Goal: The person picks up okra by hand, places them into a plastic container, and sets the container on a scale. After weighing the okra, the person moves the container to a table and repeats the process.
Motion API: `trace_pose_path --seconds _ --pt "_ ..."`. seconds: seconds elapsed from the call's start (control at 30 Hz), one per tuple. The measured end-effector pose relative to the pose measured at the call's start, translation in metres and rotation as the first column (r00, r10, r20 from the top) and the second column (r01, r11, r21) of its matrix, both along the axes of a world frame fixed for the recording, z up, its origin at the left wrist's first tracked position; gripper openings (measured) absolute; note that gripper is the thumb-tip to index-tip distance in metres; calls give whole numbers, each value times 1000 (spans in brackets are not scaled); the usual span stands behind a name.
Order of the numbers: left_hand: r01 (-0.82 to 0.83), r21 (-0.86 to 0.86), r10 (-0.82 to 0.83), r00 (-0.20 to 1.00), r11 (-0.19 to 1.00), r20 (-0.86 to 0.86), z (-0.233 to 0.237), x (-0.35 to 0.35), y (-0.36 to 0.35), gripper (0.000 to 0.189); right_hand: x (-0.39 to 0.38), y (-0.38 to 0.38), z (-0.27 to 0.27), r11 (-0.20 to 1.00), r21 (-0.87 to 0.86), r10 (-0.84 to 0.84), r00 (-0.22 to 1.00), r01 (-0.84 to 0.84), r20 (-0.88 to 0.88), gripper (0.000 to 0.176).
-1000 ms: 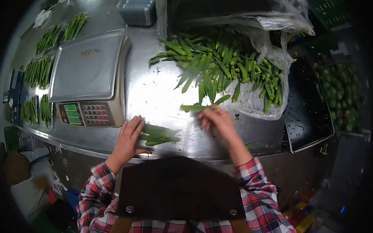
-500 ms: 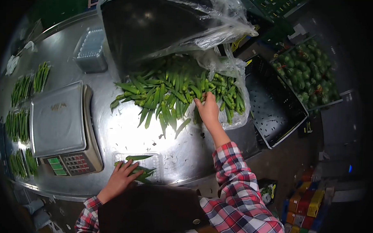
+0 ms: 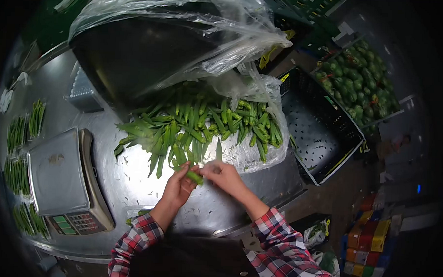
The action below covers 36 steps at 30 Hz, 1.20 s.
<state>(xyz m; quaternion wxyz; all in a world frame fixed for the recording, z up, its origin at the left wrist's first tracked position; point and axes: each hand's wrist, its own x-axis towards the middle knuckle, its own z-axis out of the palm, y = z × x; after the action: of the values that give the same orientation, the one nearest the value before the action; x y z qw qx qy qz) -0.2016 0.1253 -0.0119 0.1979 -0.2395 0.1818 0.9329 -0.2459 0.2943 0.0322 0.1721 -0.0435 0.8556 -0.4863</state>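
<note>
Our left hand pinches an okra pod just above the steel table, at the near edge of the okra pile. Our right hand meets the pod's other end, but it is too blurred for us to tell its grip. A weighing scale sits to the left.

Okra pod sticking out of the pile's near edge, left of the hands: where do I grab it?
Pinch the okra pod at its free tapered tip, coming from the near side over the bare table; its other end is buried in the pile.
</note>
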Motion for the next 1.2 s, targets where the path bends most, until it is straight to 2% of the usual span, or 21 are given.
trace_pose_path --seconds 0.1,0.17,0.27,0.37,0.43,0.47,0.5,0.57,0.6,0.63,0.7,0.8,0.87,0.9,0.97,1.03,1.07,1.1,1.17,1.2 --pt "-69 -43 68 998 997 -11 1 -12 3 20 -52 9 -3 945 248 -105 913 216 -394 28" --pt "-61 -66 57 996 996 -74 -1 -12 1 18 -88 15 -31 859 425 -13 842 286 -540 24" --pt "-49 -114 41 996 992 -76 5 -20 6 26 -109 16 -42 790 571 108 867 221 -486 22" --pt "-63 -105 58 997 992 -53 19 -31 19 34 -88 20 -23 897 417 28 924 145 -382 25" --pt "-65 -35 64 998 997 -28 24 -38 29 35 -63 20 -9 970 239 107 967 -50 -231 28" --pt "-43 -6 43 999 999 -34 17 -38 30 34 -55 20 8 978 179 118 990 -104 -72 31" --pt "-18 16 18 1000 1000 -21 15 -38 32 34 -56 23 12 973 210 108 992 -93 -59 34" --pt "19 54 -19 1000 998 6 10 -37 35 32 -72 28 10 896 412 -69 967 169 -247 33" --pt "26 40 -26 999 999 -19 -1 -36 35 31 -86 34 -5 877 403 -130 938 260 -322 33" --pt "38 42 -37 999 998 -29 0 -37 36 31 -97 39 -17 837 451 -122 910 309 -397 33" --pt "49 36 -47 998 998 -41 2 -35 33 30 -112 45 -32 817 500 -4 869 288 -494 30" --pt "30 44 -29 999 999 -26 18 -39 33 34 -89 46 -15 916 332 -81 915 225 -396 28" --pt "33 79 -32 999 996 -6 21 -43 33 36 -62 38 17 981 189 72 992 -52 -101 29" --pt "41 112 -41 999 993 -3 19 -45 33 37 -56 36 25 980 89 174 984 -177 41 29" --pt "67 126 -62 997 990 -42 12 -44 31 39 -63 32 17 969 245 59 982 -14 -179 29" --pt "102 78 -92 987 992 -131 4 -40 28 40 -84 30 3 931 314 -45 912 186 -407 29" --pt "113 29 -108 984 993 -141 6 -39 26 42 -100 31 -11 908 350 -42 881 231 -471 29" --pt "114 63 -104 983 991 -151 6 -38 23 42 -115 30 -23 882 380 -37 846 278 -532 30" --pt "119 136 -96 981 984 -166 5 -35 17 43 -133 24 -35 842 478 32 862 250 -506 29" --pt "93 120 -77 988 988 -138 4 -34 15 44 -134 22 -35 816 528 63 872 235 -486 29"
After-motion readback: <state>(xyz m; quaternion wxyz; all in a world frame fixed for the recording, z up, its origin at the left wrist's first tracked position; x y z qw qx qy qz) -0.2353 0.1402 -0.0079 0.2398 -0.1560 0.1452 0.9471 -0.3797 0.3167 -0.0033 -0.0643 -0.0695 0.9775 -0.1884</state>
